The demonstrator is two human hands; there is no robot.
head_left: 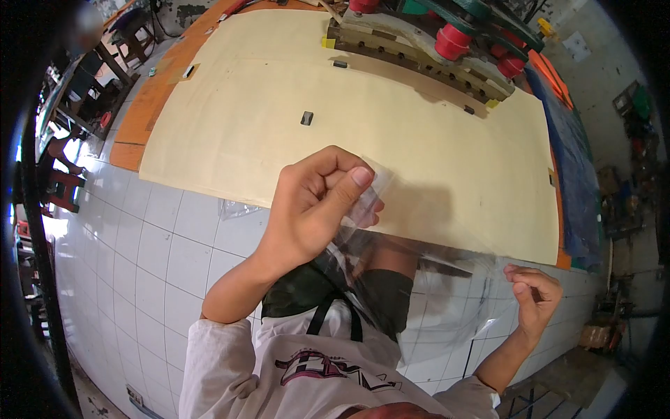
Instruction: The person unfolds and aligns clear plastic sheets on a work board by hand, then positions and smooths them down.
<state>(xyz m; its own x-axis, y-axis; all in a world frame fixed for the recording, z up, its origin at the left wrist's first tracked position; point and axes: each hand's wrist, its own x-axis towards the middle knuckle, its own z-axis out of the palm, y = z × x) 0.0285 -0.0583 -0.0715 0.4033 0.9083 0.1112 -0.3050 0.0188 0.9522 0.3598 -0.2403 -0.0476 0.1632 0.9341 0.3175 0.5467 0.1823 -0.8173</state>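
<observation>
Here's the cream sheet (230, 105), reaching from its near edge, beneath our left hand (310, 202), towards the green-and-red machine (452, 42) at far right. Clear plastic film (443, 314) drapes between our hands, nearside of that edge. Our left grips it, thumb over curled fingers; our right hand (537, 293) pinches by the near-right corner.

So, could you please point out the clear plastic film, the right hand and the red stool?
Clear plastic film (447, 321): head view, hanging middle part.
Right hand (539, 297): head view, its middle.
Red stool (67, 179): head view, upper part.
</observation>
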